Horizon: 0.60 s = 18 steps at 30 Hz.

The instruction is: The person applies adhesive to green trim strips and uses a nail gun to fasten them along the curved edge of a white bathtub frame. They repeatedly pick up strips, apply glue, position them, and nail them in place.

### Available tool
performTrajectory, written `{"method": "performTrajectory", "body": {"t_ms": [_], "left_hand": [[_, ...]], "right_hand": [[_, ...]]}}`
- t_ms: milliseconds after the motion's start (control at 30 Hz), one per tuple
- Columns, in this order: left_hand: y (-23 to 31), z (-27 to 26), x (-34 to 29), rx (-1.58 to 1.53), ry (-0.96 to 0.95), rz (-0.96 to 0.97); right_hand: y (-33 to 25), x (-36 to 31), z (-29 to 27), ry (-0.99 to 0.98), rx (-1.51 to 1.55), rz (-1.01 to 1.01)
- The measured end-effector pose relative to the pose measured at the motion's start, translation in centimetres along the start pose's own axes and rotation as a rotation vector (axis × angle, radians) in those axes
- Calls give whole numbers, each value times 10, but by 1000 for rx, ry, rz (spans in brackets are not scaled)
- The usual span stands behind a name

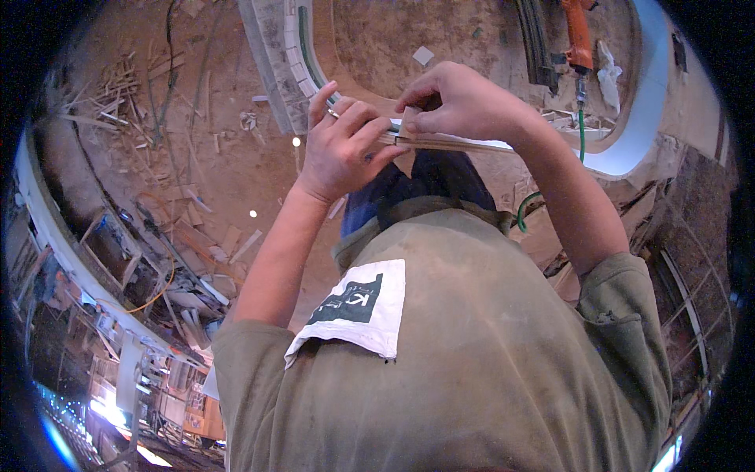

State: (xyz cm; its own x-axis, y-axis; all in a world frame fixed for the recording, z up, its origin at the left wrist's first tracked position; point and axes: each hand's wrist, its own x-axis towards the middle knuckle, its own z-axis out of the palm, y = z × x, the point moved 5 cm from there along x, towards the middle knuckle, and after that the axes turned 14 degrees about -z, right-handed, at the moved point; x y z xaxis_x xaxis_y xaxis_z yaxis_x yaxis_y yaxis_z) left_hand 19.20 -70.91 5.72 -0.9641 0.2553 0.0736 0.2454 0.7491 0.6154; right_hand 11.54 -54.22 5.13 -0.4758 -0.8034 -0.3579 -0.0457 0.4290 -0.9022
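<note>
My left hand (344, 145) is wrapped over the edge of a long curved panel (297, 47), where a pale segmented strip and a green line run along the bend. Its thumb and fingers close on the panel's near edge. Just right of it, my right hand (464, 110) pinches a small flat tan piece (408, 122), perhaps wood or card, between thumb and fingers. That piece stands upright against the thin layered edge (460, 145) of the panel. The fingertips partly hide both the piece and the edge.
An orange air tool (578, 35) with a green hose (582, 130) lies at the upper right, near dark strips (537, 43) and crumpled white plastic (608, 75). Wood scraps (118, 98) litter the floor at left. A curved white-edged frame (649, 86) stands at the right.
</note>
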Motion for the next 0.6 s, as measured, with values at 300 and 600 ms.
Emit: {"method": "performTrajectory", "body": {"t_ms": [300,600], "left_hand": [[0,2,1,-24,16,30],[-1,3,1,-26,28,39]], "right_hand": [[-5,-12,6,227,-27,19],[4,-15,13,220,108,11]]}}
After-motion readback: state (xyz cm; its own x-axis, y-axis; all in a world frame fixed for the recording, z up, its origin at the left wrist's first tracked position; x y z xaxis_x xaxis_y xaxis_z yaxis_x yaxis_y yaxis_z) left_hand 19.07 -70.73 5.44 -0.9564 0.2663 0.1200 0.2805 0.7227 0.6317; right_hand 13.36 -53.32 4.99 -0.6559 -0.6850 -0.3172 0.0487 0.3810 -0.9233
